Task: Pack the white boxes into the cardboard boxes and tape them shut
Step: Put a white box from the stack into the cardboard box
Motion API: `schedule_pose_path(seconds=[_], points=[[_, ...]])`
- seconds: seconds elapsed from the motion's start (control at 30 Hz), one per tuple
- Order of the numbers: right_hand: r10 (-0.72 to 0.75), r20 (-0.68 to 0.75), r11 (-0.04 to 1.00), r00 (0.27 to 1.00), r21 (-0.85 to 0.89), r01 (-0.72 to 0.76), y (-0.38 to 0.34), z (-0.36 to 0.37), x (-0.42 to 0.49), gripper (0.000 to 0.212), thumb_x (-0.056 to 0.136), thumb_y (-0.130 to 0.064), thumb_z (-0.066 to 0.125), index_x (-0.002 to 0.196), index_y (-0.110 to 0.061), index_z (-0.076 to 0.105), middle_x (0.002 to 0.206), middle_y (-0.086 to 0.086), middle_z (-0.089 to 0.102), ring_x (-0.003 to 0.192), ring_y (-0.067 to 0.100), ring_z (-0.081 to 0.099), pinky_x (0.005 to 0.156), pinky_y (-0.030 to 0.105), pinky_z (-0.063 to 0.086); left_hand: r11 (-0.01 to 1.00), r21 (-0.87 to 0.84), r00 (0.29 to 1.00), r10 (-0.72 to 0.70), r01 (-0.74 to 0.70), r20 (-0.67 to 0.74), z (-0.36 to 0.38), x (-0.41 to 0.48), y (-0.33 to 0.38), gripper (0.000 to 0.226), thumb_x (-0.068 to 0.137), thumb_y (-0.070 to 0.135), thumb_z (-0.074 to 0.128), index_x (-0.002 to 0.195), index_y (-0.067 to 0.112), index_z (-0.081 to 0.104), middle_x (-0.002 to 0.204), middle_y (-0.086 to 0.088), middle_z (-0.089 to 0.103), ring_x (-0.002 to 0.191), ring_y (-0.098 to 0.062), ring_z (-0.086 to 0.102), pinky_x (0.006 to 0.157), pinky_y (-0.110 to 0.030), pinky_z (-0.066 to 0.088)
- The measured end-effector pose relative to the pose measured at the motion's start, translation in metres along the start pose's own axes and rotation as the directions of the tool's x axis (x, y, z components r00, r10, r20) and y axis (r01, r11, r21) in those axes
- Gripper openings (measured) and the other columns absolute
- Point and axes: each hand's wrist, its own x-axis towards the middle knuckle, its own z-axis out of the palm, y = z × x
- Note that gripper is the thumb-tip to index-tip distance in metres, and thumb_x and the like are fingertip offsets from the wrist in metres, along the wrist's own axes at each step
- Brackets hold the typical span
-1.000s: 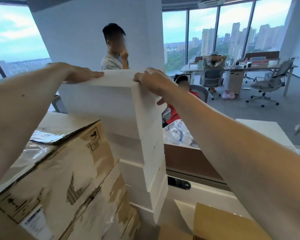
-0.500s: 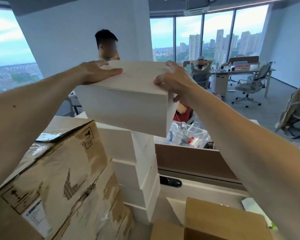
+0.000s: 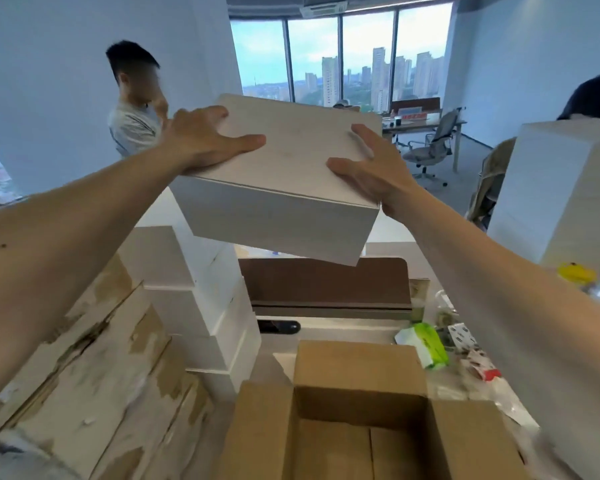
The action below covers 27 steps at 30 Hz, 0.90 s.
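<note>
Left hand (image 3: 205, 140) and right hand (image 3: 371, 168) grip one white box (image 3: 284, 202) by its sides, thumbs splayed across its lid, raised beyond one open cardboard box (image 3: 357, 365); at least four stacked white boxes (image 3: 194, 306) stand left of it

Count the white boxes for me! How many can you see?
5. One white box is held between the left hand and right hand; four sit in the stack at the left. The tall white block at the right may be more boxes, too blurred to count.
</note>
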Motion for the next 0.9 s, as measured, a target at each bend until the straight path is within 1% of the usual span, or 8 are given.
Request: schedule_pose_path(seconds=[0.17, 0.3, 0.4, 0.47, 0.57, 0.7, 0.77, 0.9], points=[[0.019, 0.029, 0.997, 0.999, -0.081, -0.016, 0.039, -0.034, -0.044, 0.082, 0.084, -0.044, 0.071, 0.154, -0.031, 0.028, 0.157, 0.001, 0.029, 0.14, 0.024, 0.031, 0.116, 0.038, 0.026, 0.996, -0.082, 1.0, 0.017, -0.017, 0.007, 0.039, -0.042, 0.03, 0.102, 0.069, 0.094, 0.038, 0.147, 0.028, 0.039, 0.155, -0.006, 0.038, 0.143, -0.037, 0.031, 0.115, -0.057, 0.021], [0.078, 0.068, 0.992, 0.995, -0.108, -0.071, 0.071, -0.054, -0.081, 0.085, 0.083, -0.047, 0.07, 0.154, -0.034, 0.026, 0.161, 0.004, 0.022, 0.144, 0.025, 0.027, 0.119, 0.042, 0.025, 0.99, -0.14, 0.999, -0.003, 0.007, 0.033, 0.061, -0.085, 0.056, 0.096, 0.072, 0.086, 0.048, 0.146, 0.025, 0.043, 0.151, -0.008, 0.044, 0.138, -0.034, 0.037, 0.113, -0.049, 0.026], [0.116, 0.068, 0.982, 0.991, -0.159, -0.104, 0.091, -0.066, -0.111, 0.085, 0.084, -0.043, 0.069, 0.155, -0.027, 0.026, 0.159, 0.006, 0.027, 0.14, 0.027, 0.034, 0.112, 0.035, 0.028, 0.983, -0.185, 0.999, -0.001, 0.009, 0.045, 0.082, -0.118, 0.07, 0.095, 0.072, 0.084, 0.054, 0.145, 0.025, 0.044, 0.148, -0.01, 0.047, 0.137, -0.033, 0.039, 0.111, -0.046, 0.028], [0.158, 0.062, 0.972, 0.986, -0.183, -0.144, 0.101, -0.07, -0.13, 0.092, 0.076, -0.049, 0.068, 0.155, -0.026, 0.026, 0.157, 0.01, 0.029, 0.139, 0.03, 0.034, 0.111, 0.036, 0.028, 0.981, -0.193, 0.997, -0.005, 0.019, 0.074, 0.097, -0.136, 0.077, 0.094, 0.072, 0.083, 0.055, 0.146, 0.026, 0.044, 0.146, -0.013, 0.048, 0.136, -0.034, 0.04, 0.109, -0.045, 0.029], [0.2, 0.044, 0.958, 0.979, -0.22, -0.186, 0.116, -0.074, -0.158, 0.098, 0.071, -0.059, 0.069, 0.154, -0.029, 0.026, 0.157, 0.012, 0.028, 0.14, 0.03, 0.034, 0.114, 0.039, 0.028, 0.982, -0.182, 0.991, -0.024, 0.047, 0.131, 0.124, -0.159, 0.081, 0.1, 0.067, 0.09, 0.05, 0.147, 0.032, 0.04, 0.143, -0.015, 0.048, 0.132, -0.036, 0.042, 0.108, -0.048, 0.031], [0.212, 0.041, 0.939, 0.976, -0.286, -0.192, 0.139, -0.074, -0.191, 0.094, 0.078, -0.055, 0.074, 0.154, -0.026, 0.026, 0.149, 0.01, 0.038, 0.131, 0.029, 0.042, 0.103, 0.031, 0.032, 0.988, -0.143, 0.984, -0.028, 0.054, 0.174, 0.16, -0.187, 0.082, 0.108, 0.06, 0.099, 0.041, 0.146, 0.034, 0.04, 0.143, -0.013, 0.048, 0.128, -0.036, 0.046, 0.102, -0.051, 0.037], [0.243, 0.05, 0.937, 0.969, -0.269, -0.222, 0.15, -0.072, -0.205, 0.094, 0.078, -0.054, 0.075, 0.154, -0.026, 0.027, 0.145, 0.01, 0.041, 0.129, 0.029, 0.044, 0.102, 0.03, 0.032, 0.991, -0.125, 0.98, -0.016, 0.042, 0.199, 0.175, -0.2, 0.082, 0.108, 0.06, 0.099, 0.039, 0.146, 0.034, 0.04, 0.14, -0.013, 0.049, 0.125, -0.035, 0.049, 0.097, -0.048, 0.04], [0.317, 0.074, 0.918, 0.946, -0.277, -0.286, 0.171, -0.064, -0.232, 0.096, 0.077, -0.054, 0.076, 0.154, -0.027, 0.025, 0.15, 0.012, 0.036, 0.132, 0.031, 0.041, 0.111, 0.042, 0.032, 0.992, -0.124, 0.964, -0.005, 0.039, 0.264, 0.205, -0.223, 0.075, 0.107, 0.06, 0.099, 0.038, 0.147, 0.036, 0.039, 0.131, -0.011, 0.053, 0.113, -0.03, 0.055, 0.079, -0.037, 0.037]])
